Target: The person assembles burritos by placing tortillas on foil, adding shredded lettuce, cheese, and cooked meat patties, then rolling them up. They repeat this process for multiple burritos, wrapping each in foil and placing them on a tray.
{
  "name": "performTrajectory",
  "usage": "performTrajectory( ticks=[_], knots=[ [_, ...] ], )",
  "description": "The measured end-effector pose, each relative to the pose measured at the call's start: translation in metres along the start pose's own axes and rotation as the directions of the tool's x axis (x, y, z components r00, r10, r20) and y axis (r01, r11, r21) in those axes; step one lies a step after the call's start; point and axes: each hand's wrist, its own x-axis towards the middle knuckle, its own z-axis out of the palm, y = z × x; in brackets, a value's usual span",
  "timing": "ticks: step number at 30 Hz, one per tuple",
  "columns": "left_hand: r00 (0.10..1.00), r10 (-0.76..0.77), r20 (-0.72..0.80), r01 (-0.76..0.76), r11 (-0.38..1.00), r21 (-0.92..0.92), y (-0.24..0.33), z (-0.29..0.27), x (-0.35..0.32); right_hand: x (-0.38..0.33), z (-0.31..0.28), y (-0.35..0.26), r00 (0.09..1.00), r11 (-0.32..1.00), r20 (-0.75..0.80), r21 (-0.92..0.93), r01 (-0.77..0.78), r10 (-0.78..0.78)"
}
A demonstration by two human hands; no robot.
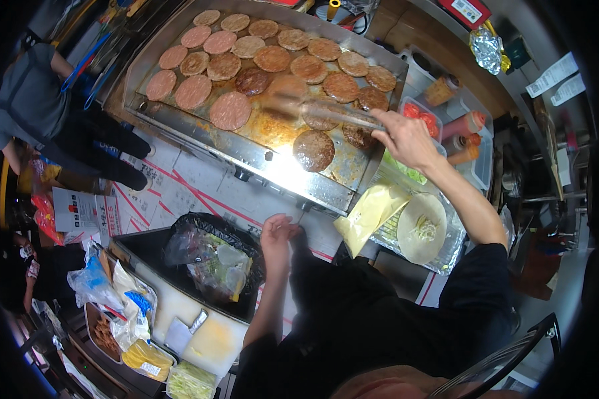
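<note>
My right hand [409,139] reaches over the griddle's right end, closed around the handle of metal tongs [343,114]. The tongs' far end is smeared by motion above the hot plate, near a blurred beef patty [287,88]. Rows of patties cover the griddle [273,143]: pale pink ones [230,111] on the left, browned ones [313,150] toward the middle and right. My left hand [277,233] hangs in front of the griddle, fingers loosely bent and partly apart, with nothing seen in it.
Right of the griddle are a tub of tomato slices [420,118], sauce bottles [462,125], a yellow packet [373,213] and a tortilla with shredded filling [422,228]. A black-lined bin [256,256] stands lower left, beside a white cutting board [213,342]. Another person [46,113] bends at the left.
</note>
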Motion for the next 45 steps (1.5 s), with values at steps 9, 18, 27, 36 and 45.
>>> performTrajectory(
  ticks=[9, 18, 27, 36, 45],
  knots=[
    [1.000, 0.002, 0.013, -0.003, 0.997, 0.071, -0.014, -0.010, -0.011, 0.019, 0.022, 0.043, 0.758, 0.550, 0.518, 0.527, -0.648, 0.398],
    [1.000, 0.009, 0.024, -0.011, 0.996, 0.084, -0.008, -0.008, -0.013, 0.002, 0.024, 0.047, 0.684, 0.369, 0.692, 0.588, -0.720, 0.232],
    [0.998, 0.005, 0.061, -0.010, 0.997, 0.075, -0.023, 0.002, -0.020, -0.012, 0.012, 0.037, 0.623, 0.475, 0.747, 0.471, -0.744, 0.235],
    [0.999, 0.040, 0.007, -0.040, 0.991, 0.129, -0.020, 0.031, -0.060, -0.024, 0.007, 0.041, 0.802, 0.714, 0.545, 0.459, -0.529, 0.244],
    [1.000, 0.029, 0.007, -0.030, 0.991, 0.134, -0.010, 0.019, -0.065, 0.039, 0.016, 0.008, 0.996, 0.992, -0.046, -0.098, -0.082, 0.078]
  ],
)
